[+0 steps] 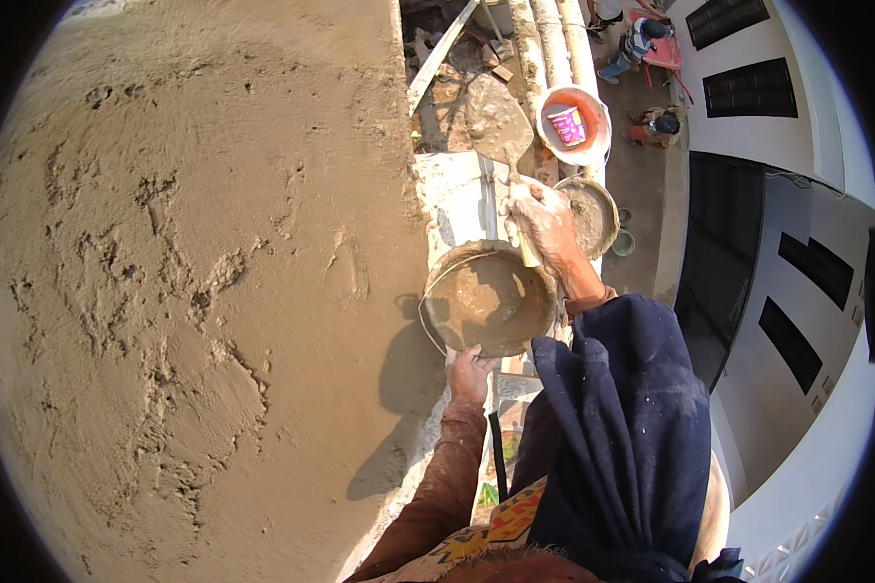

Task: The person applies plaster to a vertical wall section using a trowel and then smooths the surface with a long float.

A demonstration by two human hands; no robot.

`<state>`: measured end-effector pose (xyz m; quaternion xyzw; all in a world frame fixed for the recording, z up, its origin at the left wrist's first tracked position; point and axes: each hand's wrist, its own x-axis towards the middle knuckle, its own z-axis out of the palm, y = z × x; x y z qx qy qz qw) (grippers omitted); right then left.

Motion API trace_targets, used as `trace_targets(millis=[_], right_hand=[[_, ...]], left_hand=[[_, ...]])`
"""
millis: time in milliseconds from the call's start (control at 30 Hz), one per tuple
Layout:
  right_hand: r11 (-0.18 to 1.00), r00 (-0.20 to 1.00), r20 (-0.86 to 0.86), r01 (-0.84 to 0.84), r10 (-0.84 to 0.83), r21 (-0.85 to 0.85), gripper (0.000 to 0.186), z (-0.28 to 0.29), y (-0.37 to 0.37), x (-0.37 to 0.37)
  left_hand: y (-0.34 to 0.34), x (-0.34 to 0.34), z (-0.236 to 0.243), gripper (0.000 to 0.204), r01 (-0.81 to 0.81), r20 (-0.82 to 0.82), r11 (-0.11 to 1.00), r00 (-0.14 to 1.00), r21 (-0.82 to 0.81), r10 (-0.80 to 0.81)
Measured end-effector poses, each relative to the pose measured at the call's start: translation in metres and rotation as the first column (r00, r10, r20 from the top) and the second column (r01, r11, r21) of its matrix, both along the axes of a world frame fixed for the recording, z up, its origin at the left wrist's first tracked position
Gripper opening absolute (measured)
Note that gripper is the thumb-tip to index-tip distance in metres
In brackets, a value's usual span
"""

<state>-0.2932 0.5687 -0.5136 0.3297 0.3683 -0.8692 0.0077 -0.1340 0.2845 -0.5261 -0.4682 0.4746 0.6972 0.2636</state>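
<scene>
My right hand [546, 223] is wrapped round the pale handle of a trowel [497, 115], whose broad blade is coated with wet mortar and points away from me. Below that handle is a mortar-smeared bucket [435, 291] with a wire bail and some wet mortar inside. At its near rim, my left hand [470, 373] grips the bucket, the fingertips over the edge. The wall [224, 282] on my left is covered with damp grey-brown plaster, rough and pitted in places.
A second bucket [612, 216] holding mortar stands beyond my right wrist. Further off, a white pail [544, 115] contains a purple packet [567, 126]. Bamboo poles [551, 44] run alongside. Far below on the right are people [642, 44], a red wheelbarrow [663, 51] and a white building [749, 92].
</scene>
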Motion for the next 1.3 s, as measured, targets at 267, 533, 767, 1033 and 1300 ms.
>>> trace_targets(millis=[267, 533, 767, 1033, 1300], right_hand=[[0.383, 0.92, -0.022, 0.186, -0.392, 0.905, 0.048, -0.129, -0.061, -0.204], [0.96, 0.983, -0.182, 0.076, -0.027, 0.27, 0.034, 0.001, -0.044, -0.093], [0.426, 0.46, 0.153, -0.88, 0.875, 0.211, 0.027, 0.024, 0.055, 0.144], [0.228, 0.519, 0.179, -0.625, 0.836, 0.747, 0.023, -0.044, -0.051, 0.216], [0.641, 0.71, 0.088, -0.677, 0.699, 0.361, 0.022, 0.021, -0.025, 0.16]], left_hand=[[-0.001, 0.026, 0.007, 0.058, 0.0, 0.067, 0.998, 0.998, -0.055, 0.003], [-0.021, 0.04, 0.012, 0.057, -0.058, 0.081, 0.994, 0.995, -0.091, 0.066], [0.005, 0.021, 0.022, 0.027, 0.085, 0.085, 0.976, 0.994, -0.202, -0.069], [0.03, 0.005, 0.055, 0.025, 0.321, -0.094, 0.904, 0.928, -0.28, -0.359], [0.04, -0.041, 0.078, 0.038, 0.31, -0.138, 0.919, 0.927, -0.244, -0.349]])
